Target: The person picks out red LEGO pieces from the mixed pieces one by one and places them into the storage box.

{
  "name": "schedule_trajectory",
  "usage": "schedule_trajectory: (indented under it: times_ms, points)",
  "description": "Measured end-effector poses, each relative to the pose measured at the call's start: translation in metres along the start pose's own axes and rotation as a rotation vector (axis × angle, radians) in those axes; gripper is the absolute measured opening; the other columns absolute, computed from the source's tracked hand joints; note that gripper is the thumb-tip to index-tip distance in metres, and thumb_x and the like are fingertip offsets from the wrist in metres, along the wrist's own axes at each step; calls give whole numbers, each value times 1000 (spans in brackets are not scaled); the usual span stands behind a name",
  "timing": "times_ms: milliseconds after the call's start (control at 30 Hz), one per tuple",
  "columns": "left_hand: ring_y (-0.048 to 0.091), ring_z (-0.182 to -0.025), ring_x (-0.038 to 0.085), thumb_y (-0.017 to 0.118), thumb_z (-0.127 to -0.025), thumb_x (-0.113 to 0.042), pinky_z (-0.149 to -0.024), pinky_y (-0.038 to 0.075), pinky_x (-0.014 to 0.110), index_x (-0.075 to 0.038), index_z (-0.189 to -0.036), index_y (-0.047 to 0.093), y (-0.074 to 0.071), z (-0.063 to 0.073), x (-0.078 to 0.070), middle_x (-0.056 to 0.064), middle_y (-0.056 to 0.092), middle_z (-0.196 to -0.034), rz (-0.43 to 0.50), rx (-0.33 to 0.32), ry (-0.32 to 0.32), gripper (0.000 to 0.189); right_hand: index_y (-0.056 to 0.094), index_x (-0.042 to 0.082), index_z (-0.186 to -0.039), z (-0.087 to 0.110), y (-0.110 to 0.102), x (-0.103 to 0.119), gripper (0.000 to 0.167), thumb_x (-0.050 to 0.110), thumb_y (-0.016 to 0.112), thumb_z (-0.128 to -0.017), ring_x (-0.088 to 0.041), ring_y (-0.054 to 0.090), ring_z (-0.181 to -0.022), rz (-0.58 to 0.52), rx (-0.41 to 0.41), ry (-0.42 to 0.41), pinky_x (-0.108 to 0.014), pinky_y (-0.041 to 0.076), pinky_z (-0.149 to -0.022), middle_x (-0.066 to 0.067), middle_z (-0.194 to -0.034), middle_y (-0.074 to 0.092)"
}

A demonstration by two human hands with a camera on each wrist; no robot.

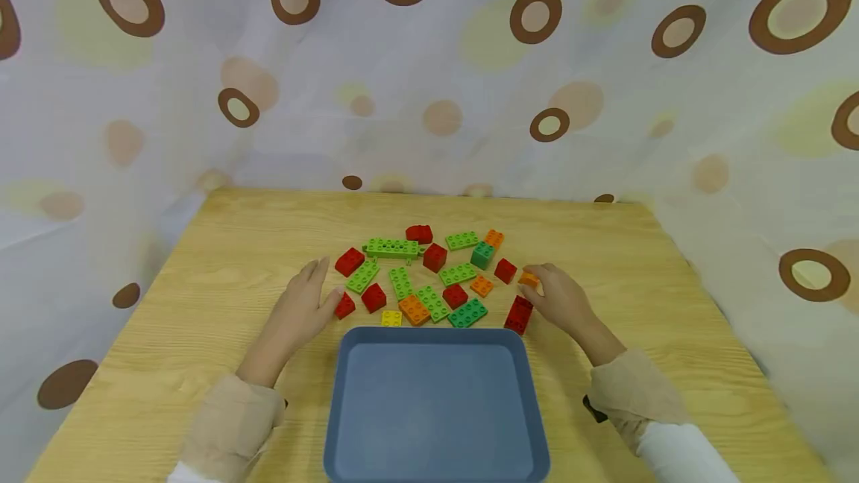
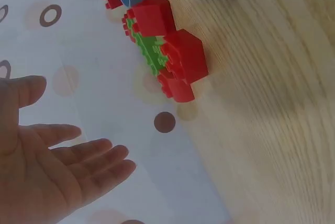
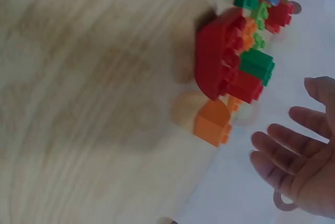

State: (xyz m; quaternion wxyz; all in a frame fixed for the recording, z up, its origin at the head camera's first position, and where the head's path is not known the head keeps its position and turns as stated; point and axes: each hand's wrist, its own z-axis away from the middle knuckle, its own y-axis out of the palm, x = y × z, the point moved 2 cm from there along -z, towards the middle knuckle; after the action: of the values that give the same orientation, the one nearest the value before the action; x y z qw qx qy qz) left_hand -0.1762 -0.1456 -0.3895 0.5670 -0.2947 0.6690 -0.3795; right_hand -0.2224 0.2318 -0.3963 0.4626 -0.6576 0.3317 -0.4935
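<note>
Loose toy building bricks in red, green, orange and yellow lie in a loose group on the wooden table. My left hand (image 1: 300,305) is at the left of the group, fingers extended, beside a small red brick (image 1: 344,306). In the left wrist view its palm and spread fingers (image 2: 107,174) hold nothing. At the right side, my right hand (image 1: 562,300) hovers by an orange brick (image 1: 529,279) and a long red brick (image 1: 519,315). The right wrist view shows its relaxed fingers (image 3: 280,143) apart from the orange brick (image 3: 212,123), holding nothing.
A blue-grey tray (image 1: 436,332) sits in front of the bricks, between my forearms. A light green wheeled-base-like piece (image 1: 393,248) lies toward the back. Patterned white cloth (image 1: 429,80) hangs behind and around the table (image 1: 644,259).
</note>
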Motion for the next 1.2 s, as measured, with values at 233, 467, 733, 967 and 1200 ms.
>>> schedule_trajectory:
  times_ms: [233,467,733,967,1200]
  points:
    - [30,-131,47,46,-96,-27,-106,30,57,9,-143,23,13,20,-11,32,29,-144,121,141,-34,64,55,-7,-121,0,25,-8,44,25,57,-90,-41,58,-100,76,101,55,-49,52,-77,-28,-117,58]
    - [34,-130,46,51,-94,-24,-104,32,56,9,-141,27,29,41,-16,31,34,-141,136,171,-80,63,56,-6,-118,3,47,-10,45,26,60,-87,-28,57,-82,35,138,78,-37,49,-66,-25,-105,60]
    - [46,-119,46,58,-90,-15,-97,42,53,16,-135,33,41,57,-17,34,46,-129,129,177,-67,60,57,-8,-116,3,52,-10,42,18,62,-83,-29,55,-85,-47,123,49,-40,49,-73,-27,-106,58]
    - [50,-115,43,59,-85,0,-94,45,51,17,-134,34,49,64,-12,33,50,-124,170,154,-57,57,57,-5,-119,2,52,-8,43,14,60,-81,-31,56,-90,-47,143,66,-45,49,-78,-26,-112,57]
    - [54,-113,35,53,-85,8,-87,50,42,15,-138,29,57,65,-9,30,48,-131,237,127,-51,59,57,-8,-118,1,49,-5,45,9,60,-77,-34,56,-92,-69,140,67,-46,49,-80,-30,-115,55]
